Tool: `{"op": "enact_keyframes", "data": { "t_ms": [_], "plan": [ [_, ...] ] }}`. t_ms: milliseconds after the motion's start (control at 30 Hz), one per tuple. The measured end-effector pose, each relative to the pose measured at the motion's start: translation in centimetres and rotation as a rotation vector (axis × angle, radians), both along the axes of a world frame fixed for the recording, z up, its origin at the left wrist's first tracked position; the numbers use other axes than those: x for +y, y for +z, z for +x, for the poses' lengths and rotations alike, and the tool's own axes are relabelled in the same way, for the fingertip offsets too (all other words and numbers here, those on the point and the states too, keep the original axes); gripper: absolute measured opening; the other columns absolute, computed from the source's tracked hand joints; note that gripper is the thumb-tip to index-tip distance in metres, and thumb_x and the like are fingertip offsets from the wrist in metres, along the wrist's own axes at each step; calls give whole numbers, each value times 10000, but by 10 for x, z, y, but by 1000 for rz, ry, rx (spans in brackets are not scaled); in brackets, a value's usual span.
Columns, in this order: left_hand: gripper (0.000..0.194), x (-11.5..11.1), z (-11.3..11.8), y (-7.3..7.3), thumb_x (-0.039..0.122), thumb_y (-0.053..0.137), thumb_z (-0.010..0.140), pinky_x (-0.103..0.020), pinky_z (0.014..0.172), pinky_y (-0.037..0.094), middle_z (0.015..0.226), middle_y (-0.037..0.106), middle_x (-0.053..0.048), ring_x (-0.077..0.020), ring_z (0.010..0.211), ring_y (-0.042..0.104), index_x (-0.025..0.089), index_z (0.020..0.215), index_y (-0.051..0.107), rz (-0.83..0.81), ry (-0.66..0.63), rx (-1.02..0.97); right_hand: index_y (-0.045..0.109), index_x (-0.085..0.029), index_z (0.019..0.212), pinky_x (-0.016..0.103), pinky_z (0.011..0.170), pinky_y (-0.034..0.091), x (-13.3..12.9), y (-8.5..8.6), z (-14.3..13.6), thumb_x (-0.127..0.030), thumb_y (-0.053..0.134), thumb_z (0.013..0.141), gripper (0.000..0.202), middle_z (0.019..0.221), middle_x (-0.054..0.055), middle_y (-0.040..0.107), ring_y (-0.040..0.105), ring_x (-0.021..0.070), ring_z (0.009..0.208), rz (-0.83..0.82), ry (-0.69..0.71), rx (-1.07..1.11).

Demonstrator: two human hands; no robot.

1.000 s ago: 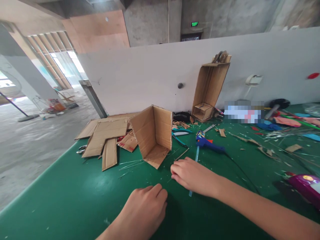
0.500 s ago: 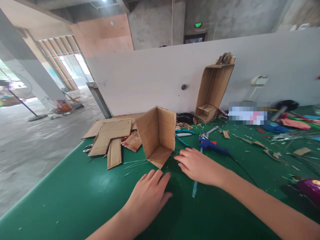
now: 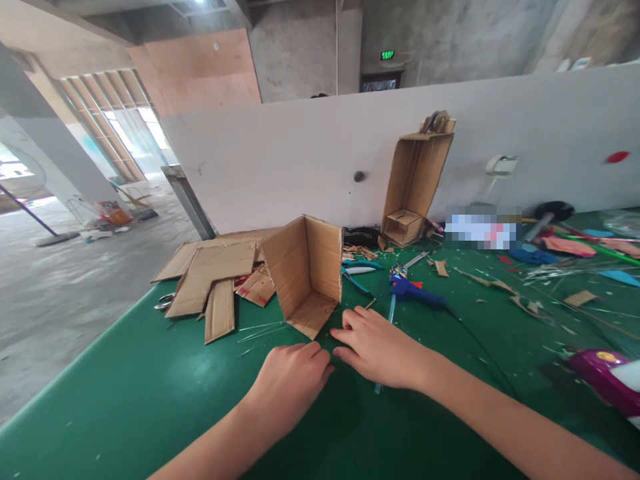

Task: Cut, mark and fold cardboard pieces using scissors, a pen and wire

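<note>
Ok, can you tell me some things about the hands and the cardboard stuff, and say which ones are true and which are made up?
1. Both hands, left hand and right hand, rest low on the green table. True.
2. The right hand holds the blue glue gun. False: the glue gun lies on the table beyond it.
3. The open cardboard box stands just beyond the hands. True.
4. The tall cardboard piece lies flat. False: it leans upright against the white wall.

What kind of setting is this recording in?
Probably a craft bench in an unfinished concrete building: a green table strewn with cardboard pieces, a blue glue gun and scissors.
</note>
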State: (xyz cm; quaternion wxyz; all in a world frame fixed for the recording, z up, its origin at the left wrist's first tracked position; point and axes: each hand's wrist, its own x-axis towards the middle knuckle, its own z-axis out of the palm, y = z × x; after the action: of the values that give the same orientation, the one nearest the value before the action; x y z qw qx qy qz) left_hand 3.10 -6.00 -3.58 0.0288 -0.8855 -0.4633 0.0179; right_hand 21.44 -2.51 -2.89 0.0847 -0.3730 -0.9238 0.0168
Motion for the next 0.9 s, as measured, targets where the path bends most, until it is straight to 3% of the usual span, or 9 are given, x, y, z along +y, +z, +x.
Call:
{"op": "enact_keyframes", "data": {
  "t_ms": [167, 300, 400, 633, 900],
  "plan": [
    [240, -8, -12, 1, 246, 377, 908, -304, 617, 484, 795, 654, -28, -207, 739, 652, 200, 825, 597, 12, 124, -70, 663, -177, 916, 358, 786, 406, -2, -3, -3, -326, 505, 892, 218, 915, 70, 564, 504, 212, 882, 33, -18, 75],
    [300, -7, -18, 2, 373, 471, 859, -336, 643, 484, 960, 685, -43, -250, 813, 663, 227, 1104, 565, -38, 183, -127, 655, -151, 922, 378, 761, 400, 1, -5, -4, -342, 493, 896, 252, 906, 85, 574, 499, 239, 893, 178, -67, 20],
    [387, -4, -21, 1, 406, 513, 831, -330, 681, 476, 1043, 683, -44, -244, 852, 660, 247, 1183, 537, -113, 203, -166, 655, -132, 907, 379, 748, 398, 1, -9, -6, -369, 518, 881, 275, 929, 98, 579, 498, 244, 891, 244, -46, -41],
    [347, 3, -23, -3, 383, 532, 814, -271, 604, 412, 924, 686, -31, -207, 778, 648, 263, 1137, 572, -201, 330, -247, 640, -159, 902, 375, 791, 393, -4, -14, -11, -359, 542, 873, 224, 972, 77, 594, 503, 228, 930, 126, -41, 62],
    [298, 1, -23, -4, 365, 533, 813, -264, 568, 363, 895, 679, -14, -199, 736, 632, 262, 1088, 582, -193, 330, -289, 598, -139, 929, 372, 818, 383, -4, -17, -14, -235, 529, 875, 130, 929, 85, 631, 532, 226, 922, 108, -25, 67]
  ]
}}
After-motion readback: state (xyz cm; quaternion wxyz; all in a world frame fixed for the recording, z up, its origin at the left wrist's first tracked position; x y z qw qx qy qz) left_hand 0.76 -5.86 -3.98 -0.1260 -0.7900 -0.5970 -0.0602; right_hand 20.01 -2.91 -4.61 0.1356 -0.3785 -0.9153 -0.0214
